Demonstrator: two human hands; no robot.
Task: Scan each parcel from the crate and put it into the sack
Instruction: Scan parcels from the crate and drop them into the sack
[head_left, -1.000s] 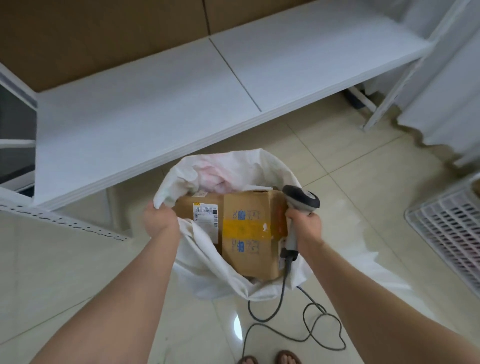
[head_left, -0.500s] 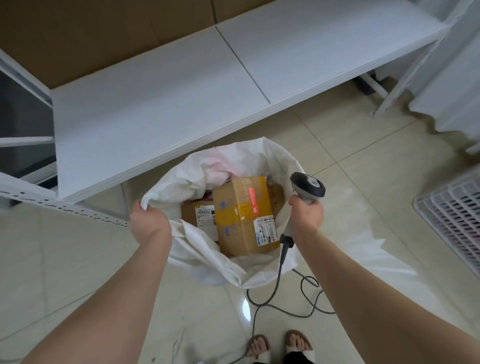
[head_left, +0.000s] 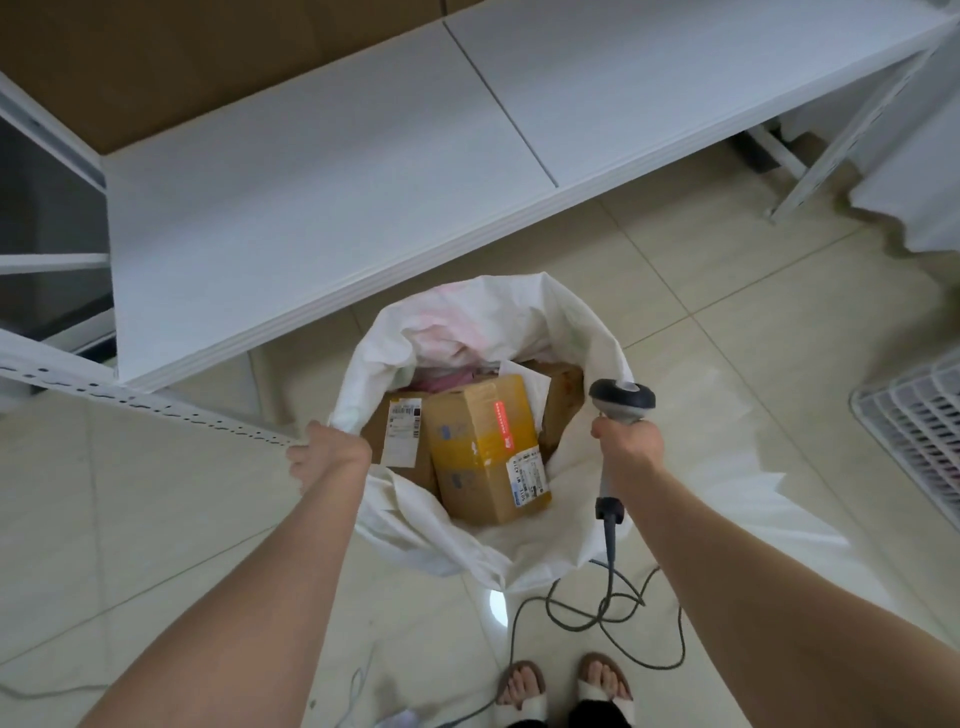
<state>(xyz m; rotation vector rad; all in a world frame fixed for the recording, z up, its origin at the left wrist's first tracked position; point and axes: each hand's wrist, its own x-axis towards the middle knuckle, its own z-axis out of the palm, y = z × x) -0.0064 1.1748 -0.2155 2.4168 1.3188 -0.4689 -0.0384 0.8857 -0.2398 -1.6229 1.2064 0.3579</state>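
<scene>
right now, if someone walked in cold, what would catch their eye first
The open white sack on the floor at the centre, with a yellow-taped cardboard parcel lying on top inside it. The left hand grips the sack's rim at its left, and the right hand holds a grey corded scanner at its right.

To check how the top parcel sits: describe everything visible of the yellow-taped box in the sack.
The yellow-taped box is oblong brown cardboard, with a broad yellow tape band, a red strip sticker on top and a white shipping label at its near right corner. It looks closed and intact. It lies tilted inside the white sack, atop the contents, against a second labelled box on its left.
</scene>
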